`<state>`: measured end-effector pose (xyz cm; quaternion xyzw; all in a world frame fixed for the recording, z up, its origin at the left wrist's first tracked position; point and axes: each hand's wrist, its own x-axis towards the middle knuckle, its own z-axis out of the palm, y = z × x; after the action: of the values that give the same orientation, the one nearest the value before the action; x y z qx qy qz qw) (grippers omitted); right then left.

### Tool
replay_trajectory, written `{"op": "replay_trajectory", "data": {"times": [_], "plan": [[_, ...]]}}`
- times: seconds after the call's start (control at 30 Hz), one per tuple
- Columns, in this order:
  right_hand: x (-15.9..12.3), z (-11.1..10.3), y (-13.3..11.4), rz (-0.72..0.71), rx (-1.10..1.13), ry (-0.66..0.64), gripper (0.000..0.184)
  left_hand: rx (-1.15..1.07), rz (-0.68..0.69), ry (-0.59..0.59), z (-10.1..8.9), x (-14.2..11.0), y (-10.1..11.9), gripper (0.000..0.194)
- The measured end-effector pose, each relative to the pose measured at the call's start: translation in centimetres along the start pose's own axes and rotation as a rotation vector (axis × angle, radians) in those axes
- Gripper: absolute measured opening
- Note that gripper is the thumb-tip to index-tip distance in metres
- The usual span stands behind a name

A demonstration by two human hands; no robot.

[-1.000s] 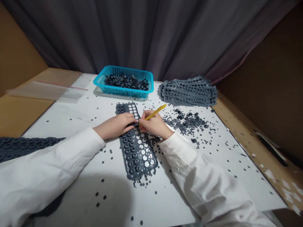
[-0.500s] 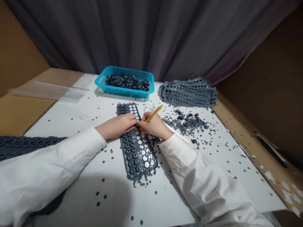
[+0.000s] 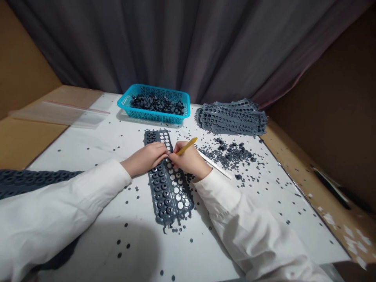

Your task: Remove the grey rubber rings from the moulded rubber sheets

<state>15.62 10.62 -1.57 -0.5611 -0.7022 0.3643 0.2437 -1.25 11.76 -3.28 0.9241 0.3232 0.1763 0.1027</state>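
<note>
A long dark grey molded rubber sheet [image 3: 164,192] lies on the white table, with ring-shaped parts on its left half and round holes showing white on its right half. My left hand [image 3: 148,156] lies across its middle, fingers together and pressed down on the sheet, fingertips close to my right hand. A slim yellow pen-like tool [image 3: 187,146] is gripped in my right hand [image 3: 188,158], its upper end pointing up and right. The tool's lower tip is hidden by my fingers, which are at the row of holes.
Behind stands a turquoise basket [image 3: 154,114] of small black parts. Stacked punched grey sheets [image 3: 232,117] lie at the back right, near scattered scraps [image 3: 235,154] and a white stick [image 3: 216,164]. Clear plastic bags [image 3: 61,111] and another dark sheet [image 3: 35,180] are at left.
My right hand has shifted slightly and the yellow tool leans lower. More of the white stick beside my wrist shows. My left hand stays on the sheet.
</note>
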Motion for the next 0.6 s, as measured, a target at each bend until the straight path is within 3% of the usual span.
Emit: {"op": "replay_trajectory", "data": {"times": [0.13, 0.43, 0.6], "plan": [[-0.02, 0.00, 0.09, 0.008, 0.016, -0.006, 0.014, -0.149, -0.127, 0.067, 0.07, -0.08, 0.11, 0.017], [0.12, -0.15, -0.24, -0.018, -0.051, 0.022, 0.016, -0.236, -0.200, 0.133, 0.49, -0.13, 0.10, 0.018], [0.17, 0.06, 0.18, -0.002, -0.016, 0.010, 0.015, -0.258, -0.321, 0.204, 0.36, -0.05, -0.05, 0.022]]}}
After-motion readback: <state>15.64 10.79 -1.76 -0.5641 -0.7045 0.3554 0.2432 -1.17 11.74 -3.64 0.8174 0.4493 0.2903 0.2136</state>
